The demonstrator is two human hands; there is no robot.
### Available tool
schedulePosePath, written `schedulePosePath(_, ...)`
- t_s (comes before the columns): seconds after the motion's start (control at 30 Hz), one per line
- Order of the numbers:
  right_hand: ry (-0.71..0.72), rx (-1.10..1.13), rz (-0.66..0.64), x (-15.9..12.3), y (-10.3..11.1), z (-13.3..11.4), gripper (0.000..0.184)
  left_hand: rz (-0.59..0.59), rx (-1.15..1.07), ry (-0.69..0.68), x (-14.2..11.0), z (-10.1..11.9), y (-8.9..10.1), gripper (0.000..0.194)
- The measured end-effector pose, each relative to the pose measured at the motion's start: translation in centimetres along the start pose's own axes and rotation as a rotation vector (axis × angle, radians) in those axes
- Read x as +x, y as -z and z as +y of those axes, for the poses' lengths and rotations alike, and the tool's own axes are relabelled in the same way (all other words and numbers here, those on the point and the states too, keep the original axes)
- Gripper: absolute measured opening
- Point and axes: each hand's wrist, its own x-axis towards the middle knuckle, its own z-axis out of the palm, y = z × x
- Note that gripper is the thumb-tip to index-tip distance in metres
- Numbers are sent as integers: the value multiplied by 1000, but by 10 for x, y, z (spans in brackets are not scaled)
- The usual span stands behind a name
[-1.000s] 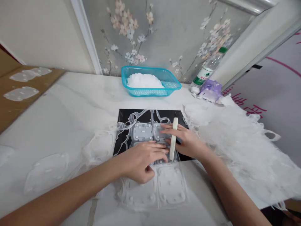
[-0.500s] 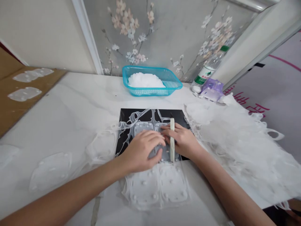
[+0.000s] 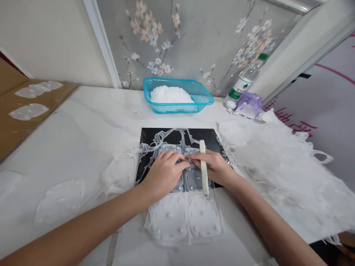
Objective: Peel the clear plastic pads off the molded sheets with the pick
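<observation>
A translucent silicone-like sheet with several rounded, knobbed panels lies partly on a black board and overhangs its near edge. My left hand is closed in a pinch at the sheet's middle seam, thumb and index fingertip close together. Just across from it, my right hand has its fingertips on the same seam. A slim pale-handled tool is lodged between the right hand's fingers, its thin tip pointing away from me. What exactly lies between the fingertips is partly hidden.
Behind the board stands a blue basket with white pieces inside. A large heap of translucent scraps fills the right side, near a bottle and a purple pack. Loose panels lie left, others on cardboard.
My left hand's fingers have drawn together into a pinch and shifted toward the seam. My right fingertips moved slightly left, and the pale-handled tool tilted a little.
</observation>
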Motion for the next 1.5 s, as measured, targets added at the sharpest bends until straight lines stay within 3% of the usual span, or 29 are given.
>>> schedulePosePath(0.1,-33,66,18,0,4,-6,20,-21,-6,-50,0,-1,0,27)
schedulePosePath(0.17,-30,48,-37,0,7,-8,21,-64,-21,-25,1,-1,0,28)
schedulePosePath(0.3,-64,0,-156,-1,12,-7,39,-151,-63,25,0,-1,0,30)
schedulePosePath(0.43,-87,-43,-171,-3,11,-8,51,-160,-124,20,0,-1,-2,33)
schedulePosePath(0.6,-103,-148,-97,-4,13,-11,35,-146,-218,118,3,-1,0,38)
schedulePosePath(0.77,33,-322,-63,0,12,-15,39,-113,-334,199,6,-3,4,37)
schedulePosePath(0.93,86,-434,5,3,3,-17,21,-43,-408,335,5,-5,2,31)
schedulePosePath(1.17,142,-453,141,-2,4,-9,17,-31,-530,440,6,-9,-1,24)
schedulePosePath(1.37,-97,-234,33,-4,0,-15,17,13,-532,436,5,-7,1,14)
schedulePosePath(1.5,-244,-59,-10,0,-2,-17,19,-19,-383,364,5,-3,4,9)
